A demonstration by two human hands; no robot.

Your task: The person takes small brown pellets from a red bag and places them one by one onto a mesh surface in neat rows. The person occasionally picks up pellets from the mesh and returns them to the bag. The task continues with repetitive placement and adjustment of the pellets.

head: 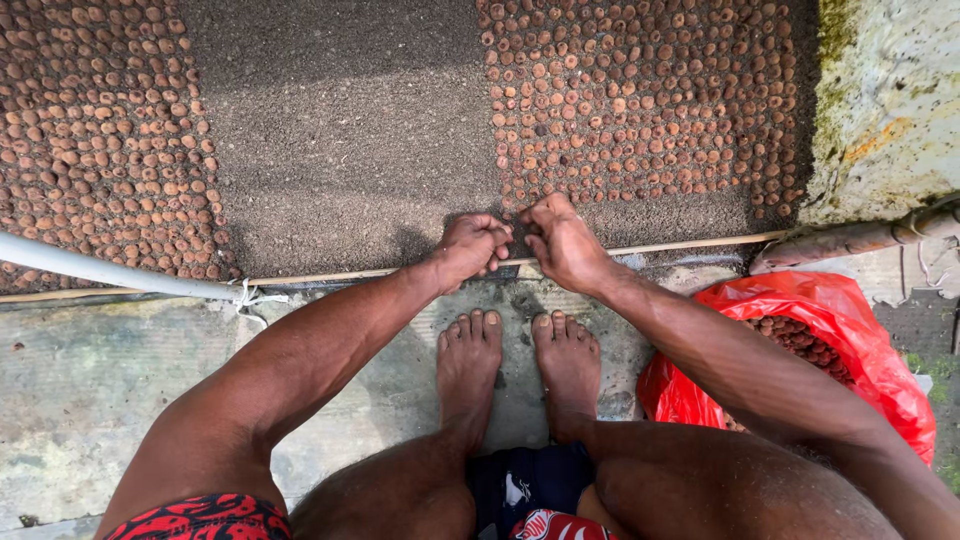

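We squatted at the near edge of the dark sandy seed bed (350, 150). Our left hand (470, 248) and right hand (562, 243) met there, fingers curled tight, though we could not tell what they pinched. Rows of small round brown seeds (640, 100) lay just beyond the fingertips. A red plastic bag of seeds (850, 330) sat near our right arm.
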